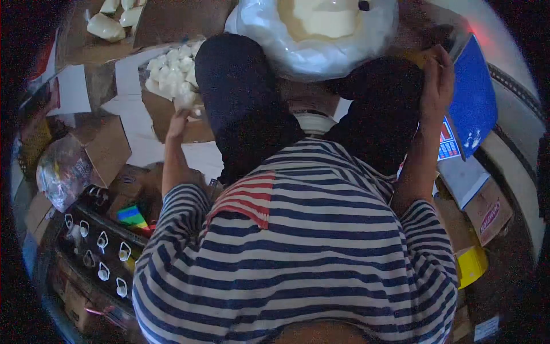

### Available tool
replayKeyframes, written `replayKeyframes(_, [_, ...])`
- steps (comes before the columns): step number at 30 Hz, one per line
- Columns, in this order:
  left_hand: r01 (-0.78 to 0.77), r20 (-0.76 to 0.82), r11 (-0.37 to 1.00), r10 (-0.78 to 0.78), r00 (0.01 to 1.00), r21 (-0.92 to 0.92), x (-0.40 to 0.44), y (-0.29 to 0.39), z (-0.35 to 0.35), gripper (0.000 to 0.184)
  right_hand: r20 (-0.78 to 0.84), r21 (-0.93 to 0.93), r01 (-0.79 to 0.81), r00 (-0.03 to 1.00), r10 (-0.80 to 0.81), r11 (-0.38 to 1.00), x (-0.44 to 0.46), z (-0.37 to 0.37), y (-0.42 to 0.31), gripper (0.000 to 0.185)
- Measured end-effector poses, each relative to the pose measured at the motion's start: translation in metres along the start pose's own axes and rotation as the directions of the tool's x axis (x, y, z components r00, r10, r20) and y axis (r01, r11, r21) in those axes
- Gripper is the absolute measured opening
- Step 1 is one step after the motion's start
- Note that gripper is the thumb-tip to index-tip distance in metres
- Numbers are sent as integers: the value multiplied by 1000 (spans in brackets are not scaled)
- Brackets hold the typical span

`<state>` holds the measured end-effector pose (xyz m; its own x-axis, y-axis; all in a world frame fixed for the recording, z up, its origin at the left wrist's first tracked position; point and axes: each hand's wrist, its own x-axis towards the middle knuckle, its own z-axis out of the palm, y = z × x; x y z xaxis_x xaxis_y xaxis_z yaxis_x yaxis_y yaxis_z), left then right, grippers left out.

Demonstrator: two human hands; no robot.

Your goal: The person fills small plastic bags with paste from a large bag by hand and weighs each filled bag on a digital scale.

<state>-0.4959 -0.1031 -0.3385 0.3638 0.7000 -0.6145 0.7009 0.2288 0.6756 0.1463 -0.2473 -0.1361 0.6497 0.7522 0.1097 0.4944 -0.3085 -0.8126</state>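
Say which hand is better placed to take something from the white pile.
The left hand, I'd judge: it is at the white pile, while the right hand is by the right knee.

The head camera (close above) faces down over the striped shirt (pixel 321 252).

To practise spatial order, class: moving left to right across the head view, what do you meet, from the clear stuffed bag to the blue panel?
Clear stuffed bag → left hand → large open plastic bag → right hand → blue panel.
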Motion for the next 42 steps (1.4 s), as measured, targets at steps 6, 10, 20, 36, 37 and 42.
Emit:
replayKeyframes(6, [8, -221, 997, -24, 975, -74, 38, 24, 51, 30, -30, 39, 74, 997, -72, 997, 1, 3, 12, 35])
replayKeyframes(10, [409, -363, 909, -357, 861, 77, 37, 57, 76, 32, 30, -33, 168, 986, -167, 985, -9, -20, -4, 35])
replayKeyframes(20, [184, -362, 978, -135, 922, 102, 44, 22, 115, 34, -379, -340, -272, 916, 133, 900, -155, -291, 3, 24])
replayKeyframes(36, [105, -357, 988, -60, 932, 109, 34, 19, 93, 36, 67, -455, -744, 519, 852, 489, -430, -116, 244, 41])
replayKeyframes(37, [102, -359, 989, -57, 932, 108, 34, 19, 90, 36, 89, -482, -700, 559, 825, 527, -424, -109, 244, 42])
replayKeyframes(42, [52, -347, 995, -20, 938, 82, 35, 19, 68, 37, 82, -685, -395, 793, 603, 612, -379, -69, 261, 38])
